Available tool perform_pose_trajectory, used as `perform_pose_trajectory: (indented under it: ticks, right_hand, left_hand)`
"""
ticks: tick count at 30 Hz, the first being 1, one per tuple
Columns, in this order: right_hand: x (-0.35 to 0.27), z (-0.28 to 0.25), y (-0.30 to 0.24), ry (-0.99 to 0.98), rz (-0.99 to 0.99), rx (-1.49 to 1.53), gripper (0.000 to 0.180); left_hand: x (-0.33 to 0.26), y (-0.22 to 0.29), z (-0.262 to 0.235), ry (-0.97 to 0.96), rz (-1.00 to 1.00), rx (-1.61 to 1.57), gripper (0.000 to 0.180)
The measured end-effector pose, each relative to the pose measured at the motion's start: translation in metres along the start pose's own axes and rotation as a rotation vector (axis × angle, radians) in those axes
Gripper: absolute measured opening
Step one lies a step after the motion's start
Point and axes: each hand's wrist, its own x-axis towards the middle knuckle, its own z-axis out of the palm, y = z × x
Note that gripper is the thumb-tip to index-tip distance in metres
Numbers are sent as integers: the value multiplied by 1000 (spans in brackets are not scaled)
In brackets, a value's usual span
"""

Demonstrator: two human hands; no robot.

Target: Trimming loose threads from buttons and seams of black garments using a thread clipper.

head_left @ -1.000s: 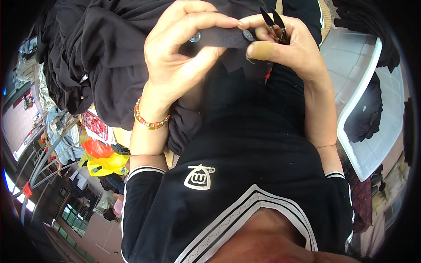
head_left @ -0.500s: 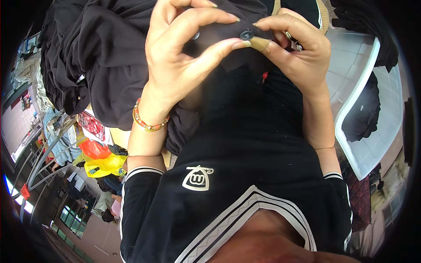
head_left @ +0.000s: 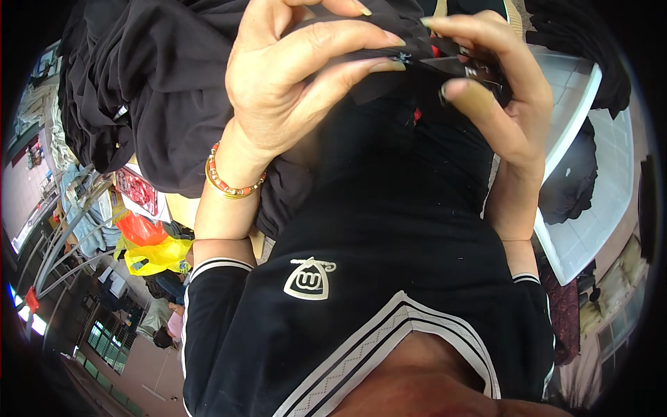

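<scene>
1. I read the left hand (head_left: 267, 101) as narrowed to a pinch: thumb and forefinger close on an edge of dark cloth (head_left: 358, 55), with the other visible fingers curled above it.
2. At the tips of this pinch lies a small button (head_left: 403, 57), apparently seen edge-on, with a pale blue glint; its exact seating on the cloth is too small for me to tell.
3. The right hand (head_left: 524, 111), blurred in my view, holds dark snips (head_left: 448, 66), its thumb, wrapped in a tan dressing (head_left: 476, 101), standing apart from the forefinger. The point of the snips reaches the button; whether the blades are parted or touching thread, I cannot tell.
4. I judge the work to be midway at this button: cloth and button are gripped and the snips are in place, while any trimming there seems not yet finished. No cut thread end is clear to me.
5. The bulk of the gathered fabric (head_left: 180, 90) spreads at the person's left. At the right, a translucent bin (head_left: 608, 222) contains a dark bundle (head_left: 573, 181); whether that is finished or waiting work, I cannot say.
</scene>
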Motion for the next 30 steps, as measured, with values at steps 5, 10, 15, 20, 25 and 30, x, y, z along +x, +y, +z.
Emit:
perform_pose_trajectory:
  ticks: [5, 10, 15, 20, 25, 30]
  right_hand:
    - [-5, -5, -1, -1, -211, -331, 38]
    - [-7, -4, -1, 63, -221, -387, 36]
    - [-2, 0, 0, 22, -266, -333, 36]
    - [-4, 2, 0, 11, -258, -326, 36]
    - [-3, 5, 1, 14, -247, -325, 36]
    - [-1, 1, 1, -7, -267, -320, 34]
  left_hand:
    - [11, -40, 48, 256, 335, -515, 25]
    - [14, -44, 59, 386, 505, -819, 25]
    - [13, -40, 40, 134, 333, -222, 25]
    - [13, -59, 63, 434, 647, -697, 26]
    - [10, -19, 26, 184, 338, -369, 25]
    - [4, 0, -6, -117, 20, 166, 23]
